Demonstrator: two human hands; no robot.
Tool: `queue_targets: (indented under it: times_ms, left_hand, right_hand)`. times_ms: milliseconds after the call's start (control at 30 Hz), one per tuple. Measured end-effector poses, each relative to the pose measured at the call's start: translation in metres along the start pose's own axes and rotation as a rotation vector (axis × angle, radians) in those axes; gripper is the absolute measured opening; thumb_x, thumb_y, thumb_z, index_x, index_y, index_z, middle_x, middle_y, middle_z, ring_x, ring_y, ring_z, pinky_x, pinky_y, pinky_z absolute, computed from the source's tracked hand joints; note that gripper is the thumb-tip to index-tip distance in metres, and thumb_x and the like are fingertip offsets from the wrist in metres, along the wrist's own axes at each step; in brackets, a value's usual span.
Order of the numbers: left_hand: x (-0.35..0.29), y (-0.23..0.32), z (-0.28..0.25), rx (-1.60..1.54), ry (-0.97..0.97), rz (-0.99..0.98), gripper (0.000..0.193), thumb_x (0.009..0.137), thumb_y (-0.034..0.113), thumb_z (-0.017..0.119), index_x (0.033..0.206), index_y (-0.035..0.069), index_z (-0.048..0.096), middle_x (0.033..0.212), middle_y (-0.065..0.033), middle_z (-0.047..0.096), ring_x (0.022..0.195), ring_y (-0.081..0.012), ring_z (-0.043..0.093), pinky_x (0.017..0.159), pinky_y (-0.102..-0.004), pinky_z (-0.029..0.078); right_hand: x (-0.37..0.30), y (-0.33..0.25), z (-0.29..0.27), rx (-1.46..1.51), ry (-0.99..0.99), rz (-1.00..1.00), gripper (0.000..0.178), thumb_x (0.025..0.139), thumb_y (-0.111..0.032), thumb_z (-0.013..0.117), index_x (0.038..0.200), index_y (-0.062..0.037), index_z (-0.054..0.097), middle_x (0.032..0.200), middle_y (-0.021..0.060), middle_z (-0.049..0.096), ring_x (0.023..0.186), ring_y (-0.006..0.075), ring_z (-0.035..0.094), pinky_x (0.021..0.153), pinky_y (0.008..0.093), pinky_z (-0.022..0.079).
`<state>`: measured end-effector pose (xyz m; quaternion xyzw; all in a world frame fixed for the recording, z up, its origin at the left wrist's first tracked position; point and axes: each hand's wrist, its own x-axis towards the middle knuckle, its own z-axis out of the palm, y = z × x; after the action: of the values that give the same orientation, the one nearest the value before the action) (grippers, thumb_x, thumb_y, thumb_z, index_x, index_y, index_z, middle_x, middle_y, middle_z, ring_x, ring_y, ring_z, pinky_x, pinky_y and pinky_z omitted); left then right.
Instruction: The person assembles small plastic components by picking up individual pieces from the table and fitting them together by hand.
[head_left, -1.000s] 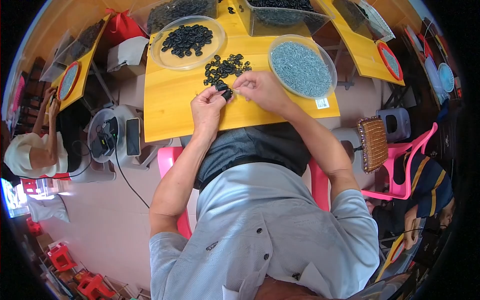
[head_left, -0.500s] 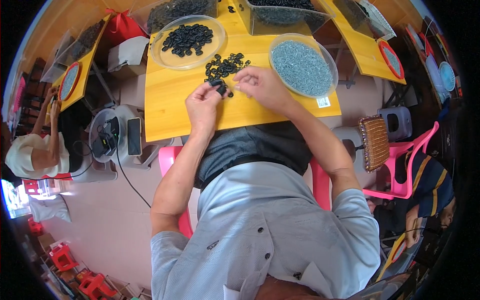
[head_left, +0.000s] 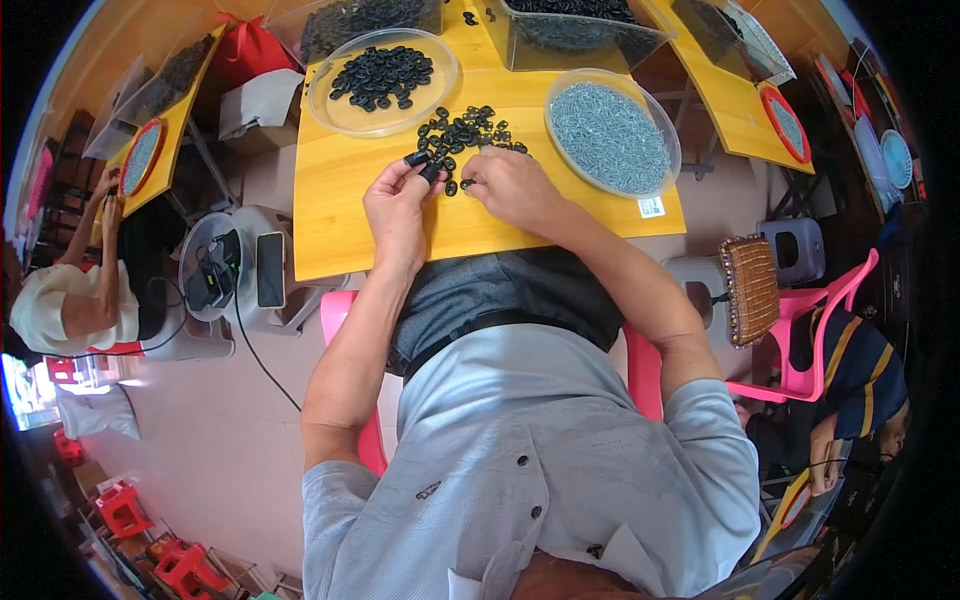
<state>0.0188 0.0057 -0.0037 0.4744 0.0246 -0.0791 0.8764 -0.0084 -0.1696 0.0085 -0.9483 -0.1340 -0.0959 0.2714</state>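
Observation:
My left hand (head_left: 396, 215) is raised over the yellow table's near part, thumb and fingers closed together. Black coverings (head_left: 416, 158) show at its fingertips; whatever is pinched between them is too small to make out. Close beside it, my right hand (head_left: 515, 188) is low at the tabletop, its fingertips closed on a small black oval piece (head_left: 467, 184). A loose pile of similar black pieces with holes (head_left: 470, 130) lies just beyond both hands. Right of the pile stands a round clear tub of small silvery screws (head_left: 610, 135).
A round clear tray (head_left: 445, 95) at the table's far left holds more black pieces. Clear bins (head_left: 590, 50) of black parts stand at the back. A person (head_left: 75, 300) works at another yellow table on the left. A pink chair (head_left: 800, 370) stands at right.
My right hand has come down to the tabletop beside the pile and closed on a black piece. My left hand has shifted slightly left; its fingers stay closed.

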Motion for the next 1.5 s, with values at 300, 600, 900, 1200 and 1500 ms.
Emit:
queue_targets:
  times_ms: [300, 600, 900, 1200, 1500]
  left_hand:
    - [-0.011, -0.002, 0.010, 0.024, -0.079, -0.053, 0.013, 0.086, -0.007, 0.059, 0.098, -0.006, 0.064, 0.093, -0.0126, 0.068, 0.081, -0.0183, 0.068, 0.077, -0.0268, 0.056]
    - [-0.015, -0.010, 0.012, -0.032, -0.074, -0.092, 0.015, 0.086, -0.010, 0.056, 0.097, -0.005, 0.064, 0.093, -0.0118, 0.067, 0.085, -0.0194, 0.068, 0.080, -0.0303, 0.058]
    - [-0.012, -0.013, 0.007, -0.211, -0.021, -0.160, 0.016, 0.087, -0.010, 0.054, 0.101, -0.005, 0.060, 0.096, -0.0147, 0.066, 0.090, -0.0236, 0.067, 0.083, -0.0360, 0.059]
    - [-0.015, -0.010, 0.008, -0.232, -0.039, -0.139, 0.017, 0.086, -0.011, 0.053, 0.101, -0.006, 0.059, 0.097, -0.0154, 0.066, 0.088, -0.0244, 0.067, 0.083, -0.0367, 0.058]
    - [-0.013, -0.013, 0.009, 0.042, -0.081, -0.104, 0.017, 0.085, -0.009, 0.058, 0.101, -0.006, 0.063, 0.091, -0.0123, 0.068, 0.079, -0.0178, 0.067, 0.076, -0.0261, 0.055]
  right_hand:
    - [-0.005, 0.005, -0.009, 0.081, -0.015, -0.019, 0.018, 0.077, -0.012, 0.069, 0.090, -0.0024, 0.059, 0.081, 0.0116, 0.063, 0.080, 0.0308, 0.063, 0.072, 0.0409, 0.049]
    - [-0.007, -0.002, -0.016, 0.398, 0.026, 0.091, 0.016, 0.082, -0.008, 0.068, 0.090, 0.0000, 0.057, 0.072, 0.0111, 0.065, 0.066, 0.0186, 0.065, 0.061, 0.0309, 0.050]
    - [-0.009, -0.012, -0.004, 0.474, 0.140, 0.031, 0.010, 0.080, -0.007, 0.066, 0.084, -0.0001, 0.061, 0.077, 0.0135, 0.064, 0.069, 0.0268, 0.065, 0.062, 0.0358, 0.050]
    - [-0.010, -0.012, -0.014, 0.341, 0.115, 0.053, 0.011, 0.080, -0.006, 0.067, 0.090, -0.0006, 0.066, 0.079, 0.0108, 0.064, 0.070, 0.0220, 0.064, 0.066, 0.0312, 0.050]
    - [-0.002, 0.015, -0.017, 1.054, -0.051, 0.370, 0.021, 0.088, -0.005, 0.062, 0.107, 0.0043, 0.063, 0.089, 0.0091, 0.069, 0.078, 0.0139, 0.066, 0.074, 0.0252, 0.052]
